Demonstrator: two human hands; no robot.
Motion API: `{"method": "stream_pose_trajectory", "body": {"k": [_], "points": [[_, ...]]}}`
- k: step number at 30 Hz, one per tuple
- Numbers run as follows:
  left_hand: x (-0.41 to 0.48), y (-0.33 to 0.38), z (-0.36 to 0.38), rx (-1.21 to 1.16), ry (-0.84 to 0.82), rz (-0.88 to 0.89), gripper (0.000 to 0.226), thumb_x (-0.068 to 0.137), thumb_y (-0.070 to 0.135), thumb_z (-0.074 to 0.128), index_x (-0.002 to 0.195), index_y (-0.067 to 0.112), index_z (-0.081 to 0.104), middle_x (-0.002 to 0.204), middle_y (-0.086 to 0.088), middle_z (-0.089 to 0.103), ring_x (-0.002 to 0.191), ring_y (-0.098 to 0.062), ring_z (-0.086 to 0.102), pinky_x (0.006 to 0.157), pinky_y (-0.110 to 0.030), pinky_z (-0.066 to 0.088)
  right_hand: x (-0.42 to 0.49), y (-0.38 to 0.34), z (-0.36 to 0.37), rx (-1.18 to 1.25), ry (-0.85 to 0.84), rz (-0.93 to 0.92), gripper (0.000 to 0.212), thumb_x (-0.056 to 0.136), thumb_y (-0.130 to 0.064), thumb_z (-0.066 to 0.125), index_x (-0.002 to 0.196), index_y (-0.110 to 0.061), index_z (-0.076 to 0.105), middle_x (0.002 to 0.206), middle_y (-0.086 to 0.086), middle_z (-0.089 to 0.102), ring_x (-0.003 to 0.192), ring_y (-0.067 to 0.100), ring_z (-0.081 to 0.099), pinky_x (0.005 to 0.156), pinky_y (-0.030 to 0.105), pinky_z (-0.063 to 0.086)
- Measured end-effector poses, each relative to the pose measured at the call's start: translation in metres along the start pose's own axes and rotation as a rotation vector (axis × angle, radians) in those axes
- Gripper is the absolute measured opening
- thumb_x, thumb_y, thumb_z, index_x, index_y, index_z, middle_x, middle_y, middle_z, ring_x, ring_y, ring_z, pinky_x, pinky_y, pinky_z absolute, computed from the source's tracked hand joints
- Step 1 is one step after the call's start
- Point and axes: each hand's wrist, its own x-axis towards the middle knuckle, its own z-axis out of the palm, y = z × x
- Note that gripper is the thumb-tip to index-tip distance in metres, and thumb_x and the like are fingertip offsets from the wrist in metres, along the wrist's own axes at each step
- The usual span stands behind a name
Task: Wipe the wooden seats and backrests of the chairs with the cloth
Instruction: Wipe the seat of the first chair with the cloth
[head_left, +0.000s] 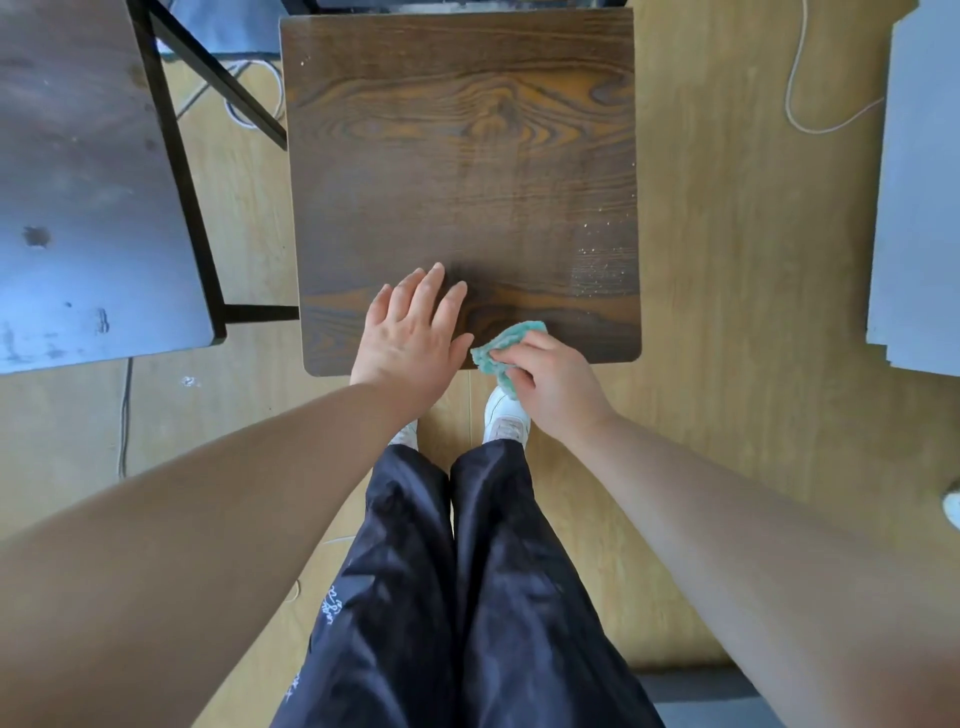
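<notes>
A dark wooden chair seat (462, 171) fills the upper middle of the view, seen from straight above. Pale dust specks lie on its right side near the front. My left hand (410, 332) rests flat on the seat's front edge, fingers spread, holding nothing. Just to its right, my right hand (550, 379) is closed on a crumpled teal cloth (501, 348), which sits at the seat's front edge. The chair's backrest is not in view.
A second seat or tabletop (88, 197) with a black metal frame (182, 171) stands at the left. Grey boards (919, 208) lie at the right. A white cable (810, 93) runs over the wood floor. My legs and white shoes stand before the chair.
</notes>
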Motion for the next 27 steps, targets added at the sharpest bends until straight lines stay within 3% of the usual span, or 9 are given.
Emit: {"method": "stream_pose_trajectory", "body": {"k": [2, 7, 12, 18, 21, 27], "points": [[0.005, 0.001, -0.006, 0.012, 0.003, -0.005, 0.059, 0.099, 0.047, 0.03, 0.15, 0.018, 0.026, 0.158, -0.009, 0.02, 0.145, -0.027, 0.018, 0.118, -0.047, 0.017, 0.001, -0.002, -0.007, 0.06, 0.085, 0.015, 0.027, 0.094, -0.01, 0.058, 0.119, -0.015, 0.069, 0.112, -0.002, 0.064, 0.102, 0.014, 0.061, 0.089, 0.026, 0.053], [0.045, -0.001, -0.03, 0.032, 0.066, -0.009, 0.058, 0.099, 0.047, 0.033, 0.149, 0.019, 0.029, 0.158, -0.008, 0.024, 0.145, -0.028, 0.02, 0.117, -0.047, 0.017, 0.046, 0.01, -0.06, 0.148, 0.369, 0.084, 0.027, 0.089, -0.004, 0.062, 0.112, -0.014, 0.072, 0.111, -0.001, 0.066, 0.1, 0.01, 0.06, 0.087, -0.001, 0.035], [0.112, -0.001, -0.062, 0.0, 0.164, -0.032, 0.06, 0.098, 0.047, 0.038, 0.149, 0.018, 0.031, 0.157, -0.009, 0.026, 0.144, -0.028, 0.023, 0.117, -0.047, 0.02, 0.13, 0.033, -0.13, 0.19, 0.517, 0.14, 0.027, 0.089, -0.003, 0.061, 0.11, -0.014, 0.073, 0.111, 0.0, 0.066, 0.092, 0.01, 0.06, 0.078, 0.0, 0.035], [0.189, -0.003, -0.096, 0.034, 0.213, -0.051, 0.06, 0.1, 0.049, 0.029, 0.152, 0.022, 0.017, 0.161, -0.006, 0.013, 0.147, -0.027, 0.013, 0.119, -0.045, 0.016, 0.218, 0.065, -0.185, 0.114, 0.483, 0.205, 0.029, 0.095, -0.011, 0.053, 0.118, -0.019, 0.069, 0.117, -0.003, 0.06, 0.1, 0.017, 0.06, 0.079, 0.018, 0.045], [0.218, -0.004, -0.11, 0.037, 0.237, -0.05, 0.06, 0.1, 0.05, 0.029, 0.152, 0.022, 0.018, 0.16, -0.007, 0.015, 0.146, -0.028, 0.014, 0.118, -0.046, 0.017, 0.241, 0.075, -0.191, 0.053, 0.396, 0.224, 0.031, 0.097, -0.014, 0.052, 0.123, -0.021, 0.067, 0.125, -0.002, 0.057, 0.11, 0.021, 0.058, 0.089, 0.025, 0.049], [0.24, -0.001, -0.113, 0.02, 0.223, -0.059, 0.059, 0.101, 0.049, 0.029, 0.151, 0.021, 0.018, 0.159, -0.009, 0.018, 0.145, -0.029, 0.016, 0.117, -0.048, 0.02, 0.232, 0.079, -0.18, -0.079, 0.27, 0.141, 0.034, 0.095, -0.011, 0.057, 0.128, -0.015, 0.063, 0.137, 0.005, 0.054, 0.117, 0.023, 0.055, 0.101, 0.025, 0.043]]}}
